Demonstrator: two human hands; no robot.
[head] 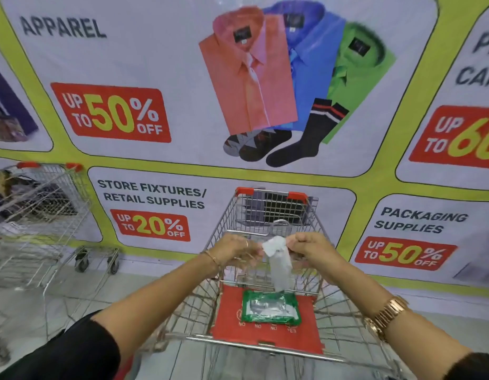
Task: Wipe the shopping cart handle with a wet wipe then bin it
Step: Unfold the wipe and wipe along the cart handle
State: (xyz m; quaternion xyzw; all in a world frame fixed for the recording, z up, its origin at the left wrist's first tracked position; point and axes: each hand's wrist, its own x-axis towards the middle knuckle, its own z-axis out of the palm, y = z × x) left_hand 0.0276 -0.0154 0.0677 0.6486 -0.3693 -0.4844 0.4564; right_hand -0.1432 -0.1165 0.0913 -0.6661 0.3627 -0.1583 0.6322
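A second wire cart (38, 215) stands at far left against the sale banner (155, 78). Above the shopping cart (268, 270), the left hand (233, 249) pinches one top corner of the wet wipe (277, 260), the right hand (310, 246) pinches the other; it hangs over the green wipes pack (270, 309) lying on the red seat flap (227, 322).

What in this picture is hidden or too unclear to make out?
- Cart handle: head view, not clearly seen; the forearms cross the cart's near edge.
- Bin: none in view.
- Green wipes pack: label blurred, unreadable.
- Wet wipe: top bunched between left hand and right hand; how far it is unfolded is unclear.
- Right-hand poster: heading cut off by the frame edge.
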